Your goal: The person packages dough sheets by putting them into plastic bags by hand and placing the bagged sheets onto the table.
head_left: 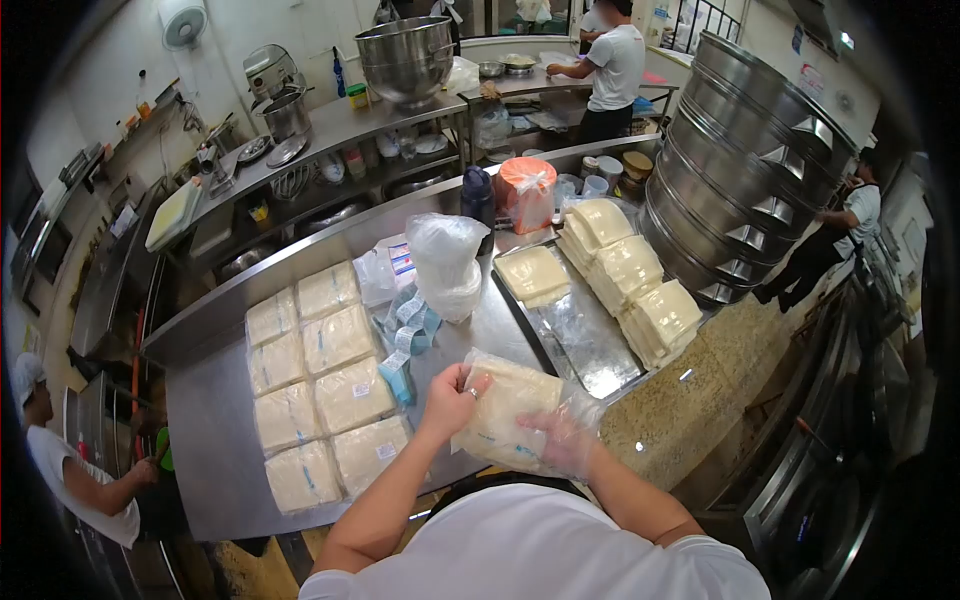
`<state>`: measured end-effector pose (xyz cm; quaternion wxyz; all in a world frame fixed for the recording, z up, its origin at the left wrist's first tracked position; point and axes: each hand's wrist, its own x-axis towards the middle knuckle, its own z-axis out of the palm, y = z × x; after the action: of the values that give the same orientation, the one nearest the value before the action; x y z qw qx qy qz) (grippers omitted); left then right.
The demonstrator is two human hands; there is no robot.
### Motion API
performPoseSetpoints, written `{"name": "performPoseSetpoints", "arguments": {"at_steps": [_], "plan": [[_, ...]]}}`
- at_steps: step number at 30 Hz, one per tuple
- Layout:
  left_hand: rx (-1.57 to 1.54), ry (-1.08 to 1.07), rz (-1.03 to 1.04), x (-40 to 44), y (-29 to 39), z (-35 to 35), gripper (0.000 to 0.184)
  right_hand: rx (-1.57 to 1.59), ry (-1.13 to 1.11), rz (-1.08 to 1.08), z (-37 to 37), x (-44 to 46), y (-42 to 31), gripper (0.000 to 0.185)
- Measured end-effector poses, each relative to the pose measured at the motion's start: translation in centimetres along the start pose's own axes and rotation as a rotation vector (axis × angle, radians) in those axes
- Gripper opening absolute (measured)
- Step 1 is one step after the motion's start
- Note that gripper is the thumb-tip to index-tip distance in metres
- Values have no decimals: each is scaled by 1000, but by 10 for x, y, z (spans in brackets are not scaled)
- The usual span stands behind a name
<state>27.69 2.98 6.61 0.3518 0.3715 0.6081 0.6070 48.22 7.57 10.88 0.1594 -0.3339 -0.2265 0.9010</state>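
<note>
Between my two hands, in front of my body at the table's edge, is a clear plastic bag (515, 415) with pale flat sheets inside. My left hand (455, 402) grips the bag's upper left edge, fingers closed on it. My right hand (565, 438) is at the bag's right side, partly covered by the clear plastic, its fingers blurred against the sheets. Packed bags of sheets (350, 393) lie in two columns on the steel table (215, 480) to the left. Beyond my hands, a metal tray (600, 355) carries unwrapped stacks of sheets (625, 268).
A roll of labels (405, 330), a white plastic bag (443, 265), a dark bottle (478, 197) and an orange container (527, 190) stand behind. Tall steel steamers (740, 165) rise at the right. Other people are at the left (90, 480), back (615, 70) and right (850, 225).
</note>
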Motion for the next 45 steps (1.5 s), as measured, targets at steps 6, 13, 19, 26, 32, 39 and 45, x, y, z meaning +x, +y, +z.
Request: {"name": "performPoseSetpoints", "arguments": {"at_steps": [6, 13, 19, 26, 32, 39, 45], "plan": [[-91, 79, -170, 12, -1, -8, 29, -15, -21, 53, -3, 1, -1, 55], [44, -133, -184, 2, 4, -14, 40, 8, -19, 58, -4, 1, -2, 52], [232, -155, -209, -32, 0, -23, 44, 118, -34, -4, -34, 30, -1, 53], [147, -72, -278, -63, -44, -47, 47, 79, 27, -50, -30, 35, -4, 48], [315, 115, -252, -74, -73, -77, 46, -1167, 78, -686, -5, 45, -26, 56], [235, 148, -321, -83, -86, -67, 35, -2283, 64, -813, -40, 145, 72, 76], [886, 76, 32, -99, -55, -33, 56, -2080, -147, -342, -57, 97, 75, 67]]}}
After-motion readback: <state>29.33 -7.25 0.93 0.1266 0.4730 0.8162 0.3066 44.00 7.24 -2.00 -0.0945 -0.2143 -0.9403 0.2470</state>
